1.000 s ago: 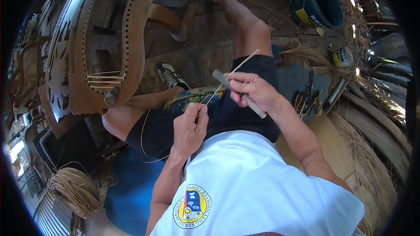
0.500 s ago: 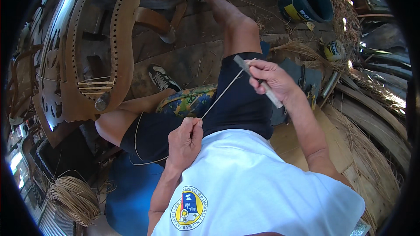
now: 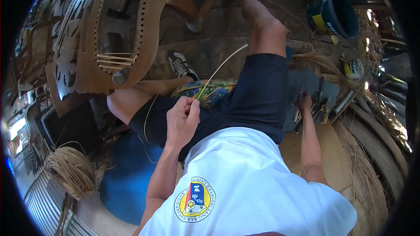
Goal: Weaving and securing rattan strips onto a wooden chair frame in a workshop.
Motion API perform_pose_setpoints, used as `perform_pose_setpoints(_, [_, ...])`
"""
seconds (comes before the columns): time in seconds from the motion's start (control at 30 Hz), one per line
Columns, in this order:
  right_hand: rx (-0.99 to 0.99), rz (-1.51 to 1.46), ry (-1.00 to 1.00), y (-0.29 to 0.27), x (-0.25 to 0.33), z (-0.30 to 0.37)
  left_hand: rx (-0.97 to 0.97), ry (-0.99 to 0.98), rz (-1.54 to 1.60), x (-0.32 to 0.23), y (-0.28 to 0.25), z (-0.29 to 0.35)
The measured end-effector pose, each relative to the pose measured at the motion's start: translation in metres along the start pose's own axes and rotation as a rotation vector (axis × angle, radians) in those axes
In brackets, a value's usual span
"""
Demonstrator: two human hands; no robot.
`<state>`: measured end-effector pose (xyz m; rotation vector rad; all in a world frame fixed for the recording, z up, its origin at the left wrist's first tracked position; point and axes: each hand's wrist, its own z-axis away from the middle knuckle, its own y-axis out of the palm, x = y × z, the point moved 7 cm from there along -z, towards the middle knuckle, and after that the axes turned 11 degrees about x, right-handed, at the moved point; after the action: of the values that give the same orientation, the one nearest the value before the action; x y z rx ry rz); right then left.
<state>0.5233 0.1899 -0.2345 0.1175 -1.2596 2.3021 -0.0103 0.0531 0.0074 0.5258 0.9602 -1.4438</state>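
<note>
One bucket [image 3: 321,11] is shadowed inside; the left grip [image 3: 182,120] pinches a strand [image 3: 215,73].

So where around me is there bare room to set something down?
The tan cardboard, bounded by your shirt, the grey mat and loose fibres, looks mostly bare, though your right forearm passes over it. The floorboards between the chair frame and your right leg look fairly open. It's crowded on the mat, with your right hand down beside tools.

Looks like a furniture workshop. Shows in a curved, brown, hole-drilled wooden frame [image 3: 152,30] and round, tan cane-like coil [image 3: 72,172].
</note>
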Motion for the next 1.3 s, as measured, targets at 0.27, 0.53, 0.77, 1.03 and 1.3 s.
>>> perform_pose_setpoints(0.27, [-0.101,0.17,0.178,0.004,0.016,0.02,0.06,-0.03,0.135,-0.006,0.008,-0.011])
perform_pose_setpoints(0.53, [-0.409,-0.016,-0.212,-0.053,0.076,0.038,0.067,0.075,0.148,-0.029,0.033,-0.023])
perform_pose_setpoints(0.77, [0.315,-0.867,-0.721,-0.073,0.304,0.169,-0.028,0.181,-0.136,-0.049,0.032,-0.019])
perform_pose_setpoints(1.03, [0.572,-1.033,-0.51,-0.023,0.355,0.157,-0.142,0.3,-0.251,-0.05,0.022,-0.007])
perform_pose_setpoints(1.3, [0.748,-1.187,-0.456,-0.014,0.353,0.14,-0.112,0.252,-0.217,-0.033,0.014,-0.005])
